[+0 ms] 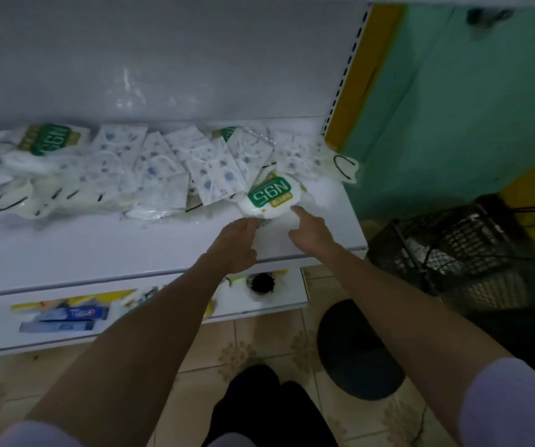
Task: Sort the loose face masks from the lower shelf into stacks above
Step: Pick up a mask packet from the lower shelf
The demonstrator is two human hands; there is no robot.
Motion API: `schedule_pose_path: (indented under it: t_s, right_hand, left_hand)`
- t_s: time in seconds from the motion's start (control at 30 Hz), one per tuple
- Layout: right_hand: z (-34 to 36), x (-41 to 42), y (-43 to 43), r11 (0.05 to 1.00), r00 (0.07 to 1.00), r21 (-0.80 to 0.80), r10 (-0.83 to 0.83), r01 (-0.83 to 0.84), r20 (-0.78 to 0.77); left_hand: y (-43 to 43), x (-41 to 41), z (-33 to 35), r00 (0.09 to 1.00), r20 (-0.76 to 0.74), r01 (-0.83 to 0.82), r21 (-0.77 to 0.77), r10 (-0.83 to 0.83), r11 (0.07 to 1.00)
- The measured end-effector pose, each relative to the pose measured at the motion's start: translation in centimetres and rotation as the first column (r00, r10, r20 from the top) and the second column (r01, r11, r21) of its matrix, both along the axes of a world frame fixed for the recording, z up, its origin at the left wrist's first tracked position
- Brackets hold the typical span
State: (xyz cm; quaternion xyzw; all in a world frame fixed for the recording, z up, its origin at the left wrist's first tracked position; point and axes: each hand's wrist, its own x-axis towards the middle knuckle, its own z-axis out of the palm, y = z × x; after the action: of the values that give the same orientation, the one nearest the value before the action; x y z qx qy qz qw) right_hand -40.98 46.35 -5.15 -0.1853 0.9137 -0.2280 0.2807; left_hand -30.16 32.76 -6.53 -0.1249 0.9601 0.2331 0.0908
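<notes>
N95 pack (pixel 271 196) sits on the shelf (pixel 324 221) at its right end, clear of the mask pile (pixel 150 169), likely to start a stack. Our left hand (pixel 237 240) is at its near edge, grip unclear. Our right hand (pixel 308 230) has its forefinger straight, steadying the pack.

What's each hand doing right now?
Left hand: pinches the near edge of the N95 mask pack.
Right hand: open, index fingertip touching the same pack.

Your view is dim and soft; glare smears the back panel (pixel 130 88); edges bow, corners darken.
</notes>
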Motion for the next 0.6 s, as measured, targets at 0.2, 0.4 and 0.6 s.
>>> schedule_pose_path:
  t_s: [0.2, 0.4, 0.6]
  right_hand:
    - [-1.5, -1.7, -0.1, 0.996, 1.0, 0.082, -0.025, 0.026, -0.015]
    - [-1.8, -2.1, 1.6, 0.955, 0.977, 0.264, 0.174, -0.137, -0.123]
    - [-0.5, -2.8, 3.1, 0.889, 0.866, 0.447, 0.297, -0.097, -0.403]
  left_hand:
    - [2.7, -0.9, 0.8, 0.985, 0.07, 0.154, 0.047, -0.157, 0.987]
    - [0.3, -2.3, 1.6, 0.95, -0.267, -0.111, 0.191, 0.16, 0.975]
    - [-2.2, -0.7, -0.5, 0.948, -0.289, -0.133, 0.015, 0.132, 0.991]
